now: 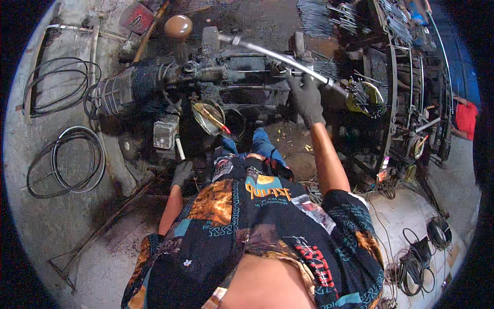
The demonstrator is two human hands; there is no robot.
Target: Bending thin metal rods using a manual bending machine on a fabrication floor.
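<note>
**A:** What is being handled?

**B:** A long, pale metal lever (pixel 280 55) that runs slantwise across the top of a dark, greasy machine (pixel 231 77). The right hand (pixel 306 98), in a dark glove, is clenched around the lever partway along its length, with the arm stretched forward and up.

**A:** And the other hand?

**B:** The left hand (pixel 181 173), also gloved, hangs low by the person's side, close to the machine's base and just below a small grey box (pixel 164 135). I cannot tell whether it grips anything.

**A:** What sits around the machine?

**B:** A ribbed grey motor (pixel 121 92) juts out of its left end. A round brown knob (pixel 178 26) stands above it. Near the middle, below the lever, is a shallow round tin (pixel 208 117) holding a red-tipped tool. Off the lever's far right end lies a yellowish dish (pixel 365 98) full of thin metal pieces, and beyond it a tall round rack (pixel 406 62) of rods.

**A:** And the floor?

**B:** Grey concrete floor (pixel 67 226), with coils of black wire (pixel 67 162) on the left and smaller coils (pixel 411 270) at lower right. Another person's red sleeve (pixel 466 118) shows at the far right edge.
</note>
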